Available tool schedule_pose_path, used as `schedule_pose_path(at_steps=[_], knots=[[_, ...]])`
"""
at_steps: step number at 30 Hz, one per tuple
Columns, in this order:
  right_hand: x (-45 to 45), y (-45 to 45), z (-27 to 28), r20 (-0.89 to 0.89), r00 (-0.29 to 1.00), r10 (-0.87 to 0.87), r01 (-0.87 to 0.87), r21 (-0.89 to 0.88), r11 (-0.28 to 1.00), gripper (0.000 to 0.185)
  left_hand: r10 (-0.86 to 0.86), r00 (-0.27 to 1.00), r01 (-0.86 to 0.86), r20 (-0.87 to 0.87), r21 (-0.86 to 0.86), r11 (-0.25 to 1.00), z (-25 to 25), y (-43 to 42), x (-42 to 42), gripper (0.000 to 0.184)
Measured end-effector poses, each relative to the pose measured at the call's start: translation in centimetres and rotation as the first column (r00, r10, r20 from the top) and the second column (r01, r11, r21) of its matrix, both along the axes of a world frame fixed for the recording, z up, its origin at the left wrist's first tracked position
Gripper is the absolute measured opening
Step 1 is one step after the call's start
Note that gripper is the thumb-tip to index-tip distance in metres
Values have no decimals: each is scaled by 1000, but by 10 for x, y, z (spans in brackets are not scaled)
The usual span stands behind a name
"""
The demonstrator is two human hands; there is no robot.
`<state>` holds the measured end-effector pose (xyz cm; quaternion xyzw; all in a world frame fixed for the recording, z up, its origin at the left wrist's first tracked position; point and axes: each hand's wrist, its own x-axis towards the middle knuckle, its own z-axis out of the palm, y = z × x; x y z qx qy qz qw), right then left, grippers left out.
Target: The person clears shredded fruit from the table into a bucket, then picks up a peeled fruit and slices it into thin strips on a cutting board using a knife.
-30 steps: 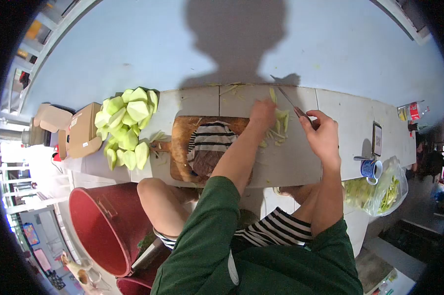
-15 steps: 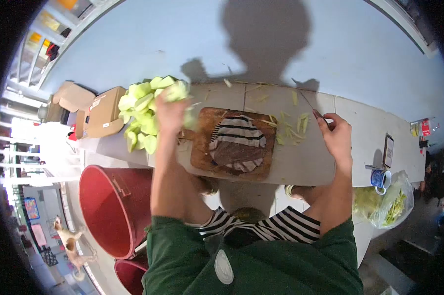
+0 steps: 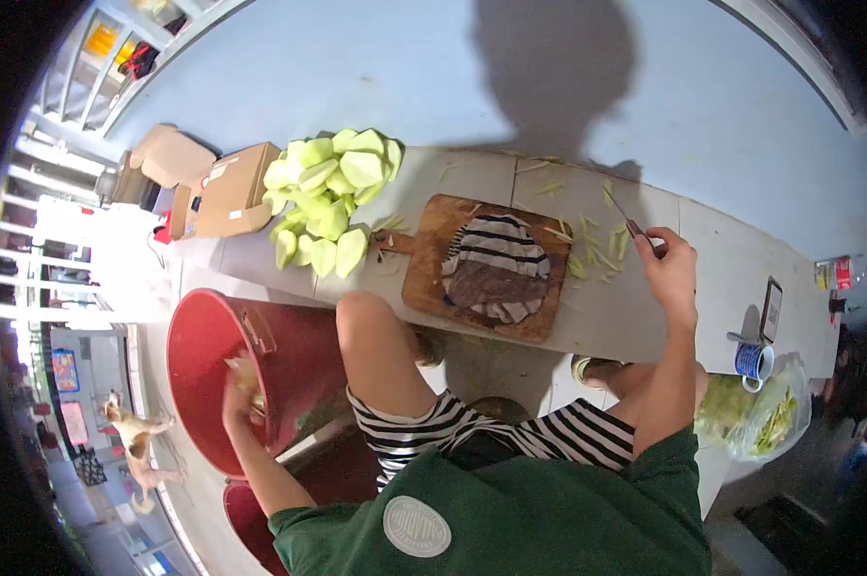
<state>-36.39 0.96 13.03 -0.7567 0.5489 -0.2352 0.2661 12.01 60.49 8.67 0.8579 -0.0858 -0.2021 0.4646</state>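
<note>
My right hand (image 3: 672, 264) is closed around the handle of a knife (image 3: 625, 213), its thin blade pointing up and away above the counter. Down inside a large red bin (image 3: 309, 336) is my left hand (image 3: 241, 398), smeared by motion, with something pale and blurred at its fingers. Between my arms, a wooden cutting board (image 3: 427, 278) bears a folded striped cloth (image 3: 496, 254). A heap of peeled pale-green pieces (image 3: 333, 187) lies left of the board. Thin green strips (image 3: 597, 252) are scattered near the knife.
Open cardboard boxes (image 3: 227, 197) stand beyond the heap. At right are a propped phone (image 3: 770, 309), a blue mug (image 3: 748, 361), a plastic bottle (image 3: 842, 273) and a clear bag (image 3: 774, 422) with green strips. A dog (image 3: 138, 437) stands on the floor at left.
My left hand has gone from the green heap down and left into the red bin. The knife stays in my right hand. The view has shifted slightly.
</note>
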Motion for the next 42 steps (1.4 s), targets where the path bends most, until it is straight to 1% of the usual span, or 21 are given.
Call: schedule_pose_path(at_steps=[2,3,4,5,9,11,12,13,14,16,17,18,20,21,23,26,33,35,36,38,42], knots=[[-5,-2,5,5,1000,-24,24,-23,999,31,-55,998,46,7,464,885,-43,48,19,39],[-7,-2,8,-4,1000,-15,15,-33,999,31,-71,997,66,-6,462,885,-44,35,17,39],[-8,-1,11,-14,1000,-1,0,-38,999,32,-58,963,-93,263,526,846,-36,20,9,37],[-9,0,14,-24,1000,-12,11,-34,999,32,-67,853,-263,518,537,801,-18,-3,-1,35],[-7,-4,20,3,999,-48,48,-21,999,32,76,724,-249,686,157,956,55,-153,-59,25],[-8,-6,20,19,998,-52,52,-14,999,32,-162,603,86,781,137,987,74,-226,-106,21],[-9,-7,19,14,999,-53,53,-2,999,31,-294,539,201,790,218,955,85,-266,-135,20],[-9,-7,20,8,999,-50,50,9,999,31,-326,632,303,703,163,939,60,-289,-145,26],[-10,-7,20,6,998,-57,57,9,998,31,-395,671,444,628,86,892,46,-320,-172,34],[-13,-8,22,23,999,-46,46,-3,999,31,-640,385,720,665,217,659,9,-384,-212,51],[-14,-10,23,19,998,-55,55,-9,998,31,-754,321,831,573,211,514,14,-414,-236,62],[-15,-10,24,27,998,-63,63,1,998,31,-796,167,827,582,357,434,-12,-433,-255,82],[-18,-13,23,33,996,-77,77,11,997,31,-848,-95,824,521,519,227,-45,-471,-283,93],[-20,-16,22,31,996,-89,89,15,996,31,-847,-99,825,522,519,223,-57,-487,-295,93],[-21,-19,22,27,994,-109,108,19,994,31,-855,-329,763,401,646,9,-77,-513,-317,89],[-23,-21,27,14,992,-123,123,7,992,30,-768,-451,758,455,649,-60,-117,-540,-348,78],[-29,-24,29,50,990,-129,129,3,992,29,-882,-370,711,294,700,-65,-123,-595,-365,65],[-27,-25,29,61,990,-130,130,8,991,29,-924,-192,721,330,686,95,-125,-615,-359,60],[-27,-25,28,69,988,-139,139,10,990,28,-923,-192,723,334,684,97,-126,-626,-357,60],[-27,-24,25,72,986,-149,148,16,989,28,-931,-45,697,363,679,231,-129,-640,-353,55],[-26,-23,24,100,985,-138,139,-3,990,28,-908,59,643,414,681,352,-138,-658,-343,57]])
